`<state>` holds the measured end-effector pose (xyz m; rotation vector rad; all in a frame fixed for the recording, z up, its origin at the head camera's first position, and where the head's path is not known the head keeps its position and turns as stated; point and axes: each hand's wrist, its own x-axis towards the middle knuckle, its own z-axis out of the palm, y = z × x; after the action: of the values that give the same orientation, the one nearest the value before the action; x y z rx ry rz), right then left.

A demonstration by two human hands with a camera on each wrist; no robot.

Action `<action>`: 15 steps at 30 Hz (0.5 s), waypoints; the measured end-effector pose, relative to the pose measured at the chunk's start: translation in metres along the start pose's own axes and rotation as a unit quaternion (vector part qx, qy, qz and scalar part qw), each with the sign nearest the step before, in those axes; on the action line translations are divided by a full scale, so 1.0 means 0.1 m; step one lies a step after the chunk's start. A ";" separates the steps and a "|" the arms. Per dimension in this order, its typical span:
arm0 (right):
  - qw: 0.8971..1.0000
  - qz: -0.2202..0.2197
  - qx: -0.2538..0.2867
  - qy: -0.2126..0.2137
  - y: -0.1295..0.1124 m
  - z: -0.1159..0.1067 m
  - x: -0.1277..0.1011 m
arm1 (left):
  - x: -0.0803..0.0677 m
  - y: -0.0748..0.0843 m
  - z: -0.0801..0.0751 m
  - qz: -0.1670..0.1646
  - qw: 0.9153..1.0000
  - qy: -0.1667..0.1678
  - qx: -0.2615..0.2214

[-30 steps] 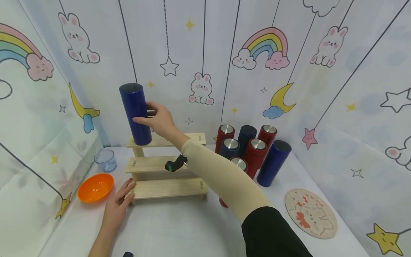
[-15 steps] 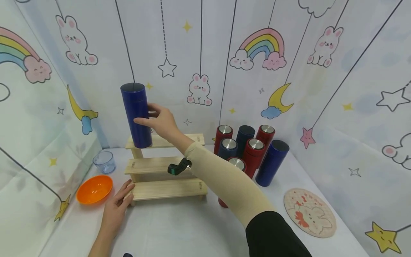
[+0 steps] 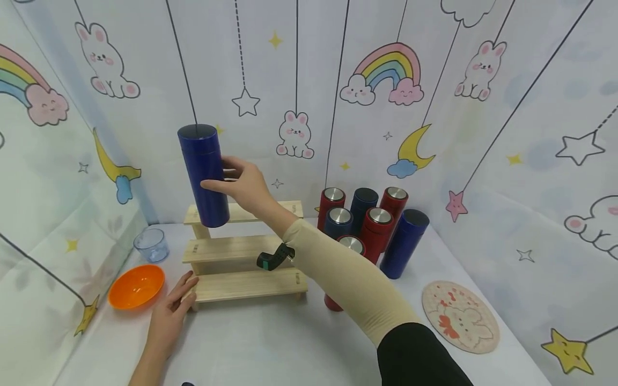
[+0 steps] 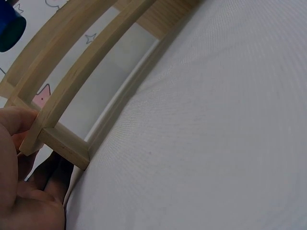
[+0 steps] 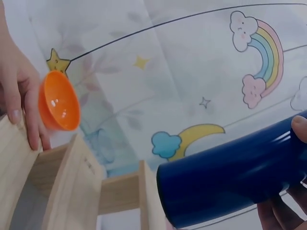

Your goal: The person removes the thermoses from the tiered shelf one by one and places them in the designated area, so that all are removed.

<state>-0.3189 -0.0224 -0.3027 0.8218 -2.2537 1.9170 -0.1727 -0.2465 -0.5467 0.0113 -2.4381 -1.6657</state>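
Observation:
My right hand [image 3: 246, 185] holds a dark blue thermos flask [image 3: 203, 174], thumb on one side and fingers on the other. The flask leans slightly, its base overlapping the left end of the top tier of a three-tier wooden stand [image 3: 251, 287] in the head view. In the right wrist view the flask [image 5: 230, 177] lies across the lower right, above the tiers. My left hand [image 3: 169, 316] grips the left end of the stand's lowest tier. The left wrist view shows its fingers around that board end [image 4: 36, 134], some of them below it.
Several red and blue flasks [image 3: 376, 230] stand grouped right of the stand, under my right forearm. An orange bowl [image 3: 137, 287] and a clear blue cup [image 3: 152, 245] sit to its left. A round bunny mat [image 3: 461, 317] lies at the right. Printed curtains enclose the table.
The flask in my right hand has come down slightly toward the top tier. My left hand keeps its place on the stand. The head view has shifted a little.

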 end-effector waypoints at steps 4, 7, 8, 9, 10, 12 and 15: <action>1.000 -0.007 -0.002 -0.011 -0.02 0.00 -0.07 | -0.01 -0.02 0.00 -0.001 1.000 -0.003 -0.003; 1.000 -0.012 0.006 -0.021 -0.04 -0.01 -0.12 | -0.02 -0.02 0.00 -0.003 1.000 -0.001 0.000; 1.000 -0.014 0.007 -0.024 -0.05 -0.01 -0.14 | -0.02 -0.02 0.00 -0.003 1.000 -0.001 -0.001; 0.999 -0.017 0.009 -0.025 -0.06 -0.01 -0.16 | -0.02 -0.02 0.00 -0.003 1.000 0.000 -0.001; 0.999 -0.020 0.012 -0.027 -0.08 -0.02 -0.19 | -0.02 -0.01 0.00 -0.002 1.000 0.000 -0.004; 0.999 -0.024 0.017 -0.030 -0.09 -0.04 -0.24 | -0.02 0.00 -0.01 0.000 1.000 0.000 -0.007; 0.999 -0.031 0.022 -0.036 -0.12 -0.08 -0.34 | -0.02 0.01 -0.02 0.000 1.000 -0.001 -0.007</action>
<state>-0.2864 -0.0044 -0.3034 0.9694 -2.2053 1.9457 -0.1703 -0.2479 -0.5456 0.0079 -2.4277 -1.6847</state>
